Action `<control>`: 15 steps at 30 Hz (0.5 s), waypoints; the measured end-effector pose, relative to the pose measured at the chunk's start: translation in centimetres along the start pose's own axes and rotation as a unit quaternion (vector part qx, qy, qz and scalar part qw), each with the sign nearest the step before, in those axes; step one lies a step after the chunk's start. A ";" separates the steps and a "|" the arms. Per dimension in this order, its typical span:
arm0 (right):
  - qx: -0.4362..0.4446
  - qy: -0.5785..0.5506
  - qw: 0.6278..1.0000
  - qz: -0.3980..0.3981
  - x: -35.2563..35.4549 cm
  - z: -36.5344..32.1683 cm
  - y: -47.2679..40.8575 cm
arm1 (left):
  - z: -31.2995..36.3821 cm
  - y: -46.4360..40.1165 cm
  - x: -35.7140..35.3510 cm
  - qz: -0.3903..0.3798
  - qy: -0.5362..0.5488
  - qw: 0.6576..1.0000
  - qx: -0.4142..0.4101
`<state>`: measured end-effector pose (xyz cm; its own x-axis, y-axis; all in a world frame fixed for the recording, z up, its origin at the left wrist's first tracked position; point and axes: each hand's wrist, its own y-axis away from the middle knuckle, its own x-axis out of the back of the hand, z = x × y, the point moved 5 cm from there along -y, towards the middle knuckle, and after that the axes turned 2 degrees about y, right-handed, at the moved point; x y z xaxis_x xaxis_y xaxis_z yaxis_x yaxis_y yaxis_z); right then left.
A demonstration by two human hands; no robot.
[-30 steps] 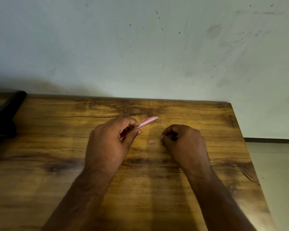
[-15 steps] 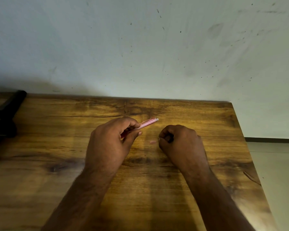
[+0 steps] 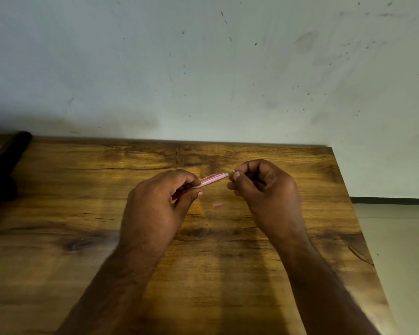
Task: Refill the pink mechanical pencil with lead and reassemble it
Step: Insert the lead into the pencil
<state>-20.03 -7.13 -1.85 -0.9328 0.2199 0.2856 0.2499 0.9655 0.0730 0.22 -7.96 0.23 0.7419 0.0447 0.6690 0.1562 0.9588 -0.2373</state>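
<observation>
My left hand (image 3: 160, 204) grips the pink mechanical pencil (image 3: 212, 179), whose free end points up and to the right above the wooden table (image 3: 82, 213). My right hand (image 3: 264, 189) is raised just right of that end, with thumb and forefinger pinched on something tiny and pale at the pencil's tip; it is too small to identify. A small pink cap (image 3: 217, 205) lies on the table between and slightly below my hands.
A black object (image 3: 3, 165) sits at the table's far left edge. A marked white wall (image 3: 203, 68) rises right behind the table. The table's right edge drops to a pale floor (image 3: 397, 238).
My right hand has lifted off the table, away from the pink cap, and moved up to the pencil's free end. My left hand has kept the pencil nearly still.
</observation>
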 end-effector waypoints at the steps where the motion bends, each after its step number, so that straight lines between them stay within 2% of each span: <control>1: 0.015 0.019 1.000 -0.011 -0.1 0.0 0.0 | 0.0 0.0 0.0 0.000 0.002 1.000 -0.001; 10: 0.162 0.192 0.968 -0.032 -0.6 0.1 0.2 | -0.2 0.0 0.0 -0.001 0.011 1.000 -0.014; 15: 0.186 0.218 0.958 -0.022 -0.6 0.0 0.2 | -0.3 0.0 0.0 -0.001 0.014 1.000 -0.017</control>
<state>-19.44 -7.04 -2.03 -0.7236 0.1762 0.6674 0.0274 0.9734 -0.2273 0.44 -8.00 0.05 0.7588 0.0346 0.6503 0.1797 0.9487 -0.2602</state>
